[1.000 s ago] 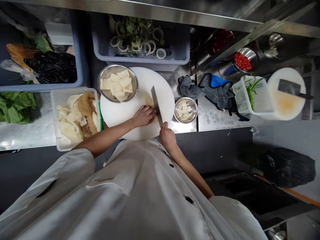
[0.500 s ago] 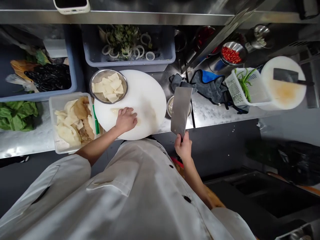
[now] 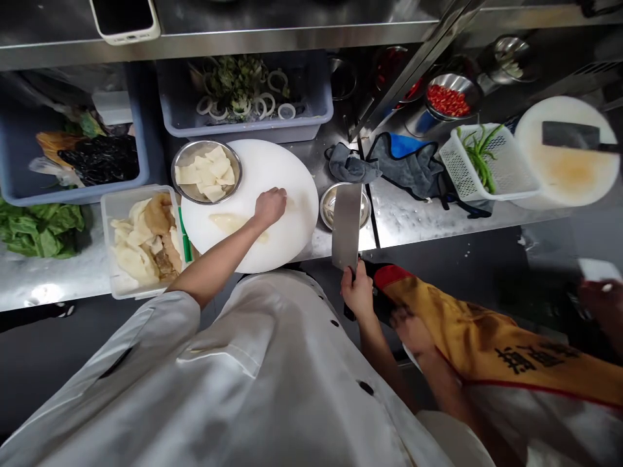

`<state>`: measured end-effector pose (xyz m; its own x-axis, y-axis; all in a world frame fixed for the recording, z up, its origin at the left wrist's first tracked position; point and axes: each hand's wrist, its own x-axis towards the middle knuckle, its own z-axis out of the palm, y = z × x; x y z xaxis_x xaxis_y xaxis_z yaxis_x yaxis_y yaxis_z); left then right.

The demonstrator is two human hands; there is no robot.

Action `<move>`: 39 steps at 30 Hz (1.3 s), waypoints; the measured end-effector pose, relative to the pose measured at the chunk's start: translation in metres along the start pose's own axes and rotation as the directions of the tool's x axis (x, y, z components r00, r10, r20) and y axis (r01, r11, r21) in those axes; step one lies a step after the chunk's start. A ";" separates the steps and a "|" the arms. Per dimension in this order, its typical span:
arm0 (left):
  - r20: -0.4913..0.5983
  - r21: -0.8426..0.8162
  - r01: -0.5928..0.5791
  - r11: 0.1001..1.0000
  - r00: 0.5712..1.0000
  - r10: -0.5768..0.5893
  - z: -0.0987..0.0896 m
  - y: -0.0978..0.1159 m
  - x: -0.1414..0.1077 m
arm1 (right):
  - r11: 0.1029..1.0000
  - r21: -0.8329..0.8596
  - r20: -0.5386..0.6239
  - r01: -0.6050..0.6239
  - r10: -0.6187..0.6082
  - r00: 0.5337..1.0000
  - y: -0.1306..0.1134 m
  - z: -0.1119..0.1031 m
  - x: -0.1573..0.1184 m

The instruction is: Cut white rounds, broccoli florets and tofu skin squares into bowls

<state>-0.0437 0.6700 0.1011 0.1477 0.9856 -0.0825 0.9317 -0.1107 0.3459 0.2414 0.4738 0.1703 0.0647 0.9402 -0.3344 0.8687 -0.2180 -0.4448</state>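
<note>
My right hand (image 3: 359,288) grips the handle of a cleaver (image 3: 346,224), its broad blade pointing away from me over the counter edge, partly covering a small metal bowl (image 3: 328,206). My left hand (image 3: 271,207) rests on the round white cutting board (image 3: 296,168), fingers curled together; anything beneath them is hidden. A thin, pale, flat piece (image 3: 226,224) lies on the board left of that hand. On the board's far left sits a metal bowl (image 3: 181,159) of cream-coloured slices (image 3: 209,172). Beside the board, a clear plastic tub (image 3: 108,259) holds larger pale and brownish pieces (image 3: 131,243).
A co-worker's hand (image 3: 413,329) and yellow apron (image 3: 467,318) are close to my right arm. Blue-grey bins (image 3: 248,126) stand behind the board. Rightward lie grey cloths (image 3: 406,168), a white basket (image 3: 516,175) of green peppers, and another board (image 3: 540,175) with a cleaver (image 3: 569,135).
My left hand has slid right and away from me across the board, uncovering the pale piece. The cleaver stays beside the board. A co-worker in a yellow apron has come in on the right.
</note>
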 end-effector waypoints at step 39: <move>0.085 -0.429 -0.324 0.843 0.915 0.395 -0.010 0.086 0.049 | 0.989 -0.143 0.205 -0.036 0.065 0.977 0.075 0.016 -0.084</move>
<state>0.0404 0.7095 0.1358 0.5314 0.8469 -0.0181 0.5954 -0.3582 0.7192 0.2933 0.3743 0.1515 0.0193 0.8504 -0.5258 0.9272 -0.2119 -0.3088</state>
